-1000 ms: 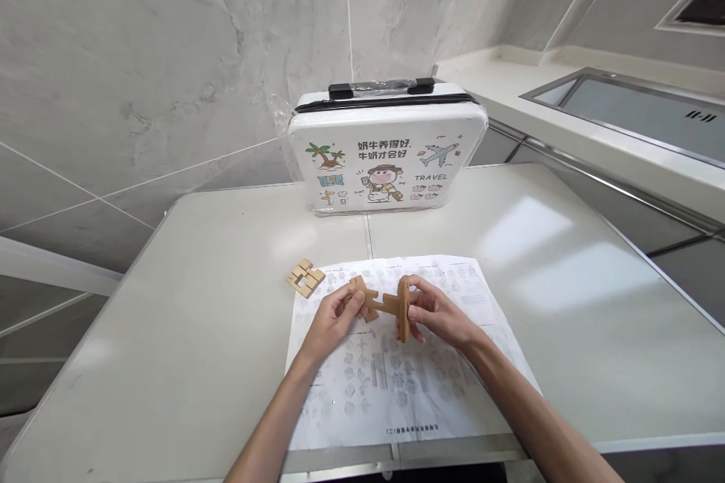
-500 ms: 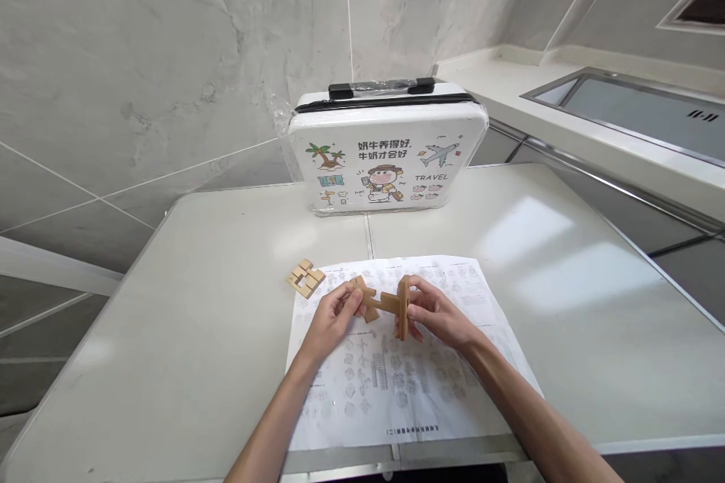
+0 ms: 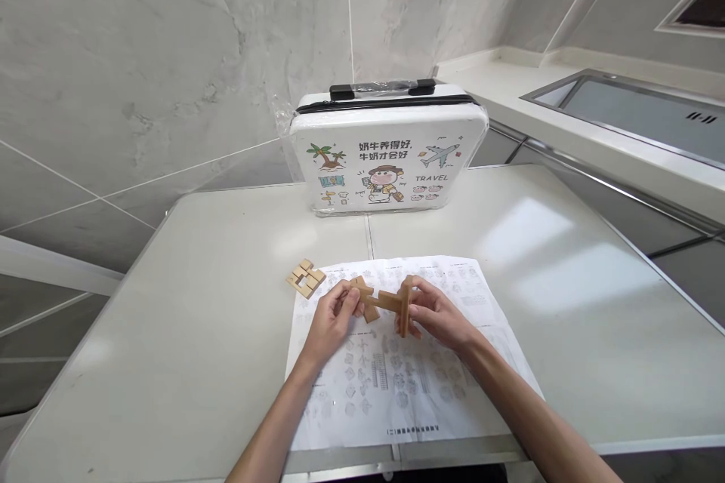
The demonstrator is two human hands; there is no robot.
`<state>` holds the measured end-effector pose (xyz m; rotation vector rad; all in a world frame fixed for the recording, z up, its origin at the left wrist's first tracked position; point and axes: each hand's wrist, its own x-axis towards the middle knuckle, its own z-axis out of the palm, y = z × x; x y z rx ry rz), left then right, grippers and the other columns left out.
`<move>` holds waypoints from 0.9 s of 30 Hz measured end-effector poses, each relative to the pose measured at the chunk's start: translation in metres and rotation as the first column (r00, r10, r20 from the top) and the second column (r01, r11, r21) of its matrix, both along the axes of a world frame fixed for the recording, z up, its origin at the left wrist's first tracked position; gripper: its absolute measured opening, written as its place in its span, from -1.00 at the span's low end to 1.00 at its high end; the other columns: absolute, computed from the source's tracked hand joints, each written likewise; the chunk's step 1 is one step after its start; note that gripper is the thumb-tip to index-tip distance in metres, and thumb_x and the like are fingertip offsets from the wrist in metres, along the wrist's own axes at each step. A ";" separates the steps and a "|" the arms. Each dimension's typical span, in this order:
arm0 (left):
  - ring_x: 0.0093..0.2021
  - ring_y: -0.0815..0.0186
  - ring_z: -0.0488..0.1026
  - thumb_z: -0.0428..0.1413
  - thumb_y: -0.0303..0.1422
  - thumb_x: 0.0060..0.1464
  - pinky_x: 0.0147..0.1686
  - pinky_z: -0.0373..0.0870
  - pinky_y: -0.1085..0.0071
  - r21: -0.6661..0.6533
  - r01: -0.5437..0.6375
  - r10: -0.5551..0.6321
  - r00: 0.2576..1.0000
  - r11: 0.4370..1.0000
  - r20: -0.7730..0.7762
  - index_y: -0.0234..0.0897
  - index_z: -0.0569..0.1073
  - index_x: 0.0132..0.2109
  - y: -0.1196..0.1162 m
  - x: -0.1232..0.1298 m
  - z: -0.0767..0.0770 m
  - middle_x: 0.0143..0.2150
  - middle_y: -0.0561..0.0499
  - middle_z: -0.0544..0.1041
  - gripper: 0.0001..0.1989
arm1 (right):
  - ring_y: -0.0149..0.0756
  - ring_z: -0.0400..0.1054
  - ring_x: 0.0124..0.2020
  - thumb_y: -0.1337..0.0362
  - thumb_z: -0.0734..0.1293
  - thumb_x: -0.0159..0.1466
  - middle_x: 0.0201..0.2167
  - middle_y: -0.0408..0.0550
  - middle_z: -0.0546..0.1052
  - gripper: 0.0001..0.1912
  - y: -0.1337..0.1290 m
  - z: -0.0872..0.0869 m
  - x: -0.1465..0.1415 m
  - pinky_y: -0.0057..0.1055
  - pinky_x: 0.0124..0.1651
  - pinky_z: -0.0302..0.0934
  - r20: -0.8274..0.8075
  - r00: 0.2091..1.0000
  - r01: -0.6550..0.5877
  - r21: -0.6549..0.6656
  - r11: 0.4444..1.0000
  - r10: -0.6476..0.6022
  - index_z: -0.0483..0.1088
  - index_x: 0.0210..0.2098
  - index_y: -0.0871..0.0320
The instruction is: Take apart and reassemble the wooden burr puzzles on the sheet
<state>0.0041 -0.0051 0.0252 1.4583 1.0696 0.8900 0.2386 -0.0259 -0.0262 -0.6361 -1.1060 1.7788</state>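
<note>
Holding wooden pieces (image 3: pixel 390 301), hands (image 3: pixel 330 323) face a closed suitcase (image 3: pixel 388 151).

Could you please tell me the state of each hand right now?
Left hand: closed, holding a wooden piece.
Right hand: closed, holding a wooden part with a projecting bar.

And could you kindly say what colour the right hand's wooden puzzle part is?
The wooden puzzle part is light brown; see the head view.

In bright light, glare whitens the table (image 3: pixel 192 302) at right, and the paper (image 3: pixel 390 385) shows blurred print.
</note>
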 end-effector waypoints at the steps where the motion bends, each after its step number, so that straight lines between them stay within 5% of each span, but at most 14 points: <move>1: -0.37 0.30 0.36 -0.01 -0.01 0.42 -0.25 0.33 0.36 0.022 -0.023 0.024 1.000 0.999 -0.019 -0.23 0.40 -0.26 0.001 -0.001 -0.001 -0.42 0.07 0.37 -0.59 | -0.25 0.55 -0.42 0.04 0.48 0.38 -0.35 -0.08 0.61 -0.66 0.000 0.000 0.001 -0.46 -0.51 0.25 -0.014 1.000 0.020 0.001 1.000 -0.020 0.34 -0.04 0.05; 4: -0.38 0.31 0.35 -0.08 -0.03 0.45 -0.28 0.34 0.38 0.106 -0.134 0.146 0.983 0.985 -0.109 -0.20 0.34 -0.31 0.004 -0.004 -0.003 -0.43 0.07 0.34 -0.57 | -0.25 0.52 -0.40 0.02 0.47 0.38 -0.35 -0.09 0.57 -0.65 0.000 0.004 0.004 -0.43 -0.48 0.26 0.023 0.994 0.108 -0.035 0.994 -0.107 0.36 -0.02 0.05; 8: -0.42 0.30 0.28 -0.15 -0.08 0.47 -0.35 0.25 0.38 0.195 -0.251 0.292 0.930 0.948 -0.221 -0.17 0.22 -0.39 0.006 -0.010 -0.008 -0.46 0.08 0.31 -0.55 | -0.27 0.46 -0.44 0.00 0.44 0.39 -0.35 -0.13 0.49 -0.59 0.000 0.012 0.000 -0.35 -0.43 0.32 0.268 0.941 0.231 -0.055 0.971 -0.209 0.42 0.11 0.06; 13: -0.51 0.31 0.16 -0.10 -0.14 0.43 -0.43 0.13 0.36 0.274 -0.230 0.324 0.869 0.934 -0.374 -0.17 0.19 -0.46 0.007 -0.013 -0.010 -0.55 0.12 0.21 -0.55 | -0.29 0.36 -0.46 -0.02 0.38 0.42 -0.41 -0.15 0.45 -0.60 -0.001 0.009 -0.014 -0.34 -0.39 0.27 0.499 0.761 0.353 0.217 0.910 -0.414 0.42 0.12 0.06; 19: -0.55 0.32 0.24 -0.03 -0.22 0.35 -0.42 0.11 0.37 0.289 -0.111 0.263 0.781 0.951 -0.567 -0.18 0.25 -0.50 0.008 -0.013 -0.013 -0.60 0.12 0.29 -0.59 | -0.31 0.25 -0.53 0.03 0.31 0.46 -0.43 -0.15 0.50 -0.71 -0.002 0.004 -0.019 -0.35 -0.43 0.18 0.663 0.551 0.320 0.392 0.862 -0.506 0.42 0.04 0.05; 27: -0.50 0.27 0.41 0.00 -0.21 0.37 -0.40 0.12 0.39 0.304 -0.132 0.315 0.641 0.944 -0.700 -0.17 0.40 -0.38 0.008 -0.010 -0.020 -0.52 0.10 0.48 -0.67 | -0.26 0.39 -0.45 0.05 0.27 0.49 -0.42 -0.15 0.54 -0.76 -0.003 0.000 -0.023 -0.35 -0.35 0.24 0.707 0.438 0.233 0.508 0.829 -0.556 0.40 0.02 0.04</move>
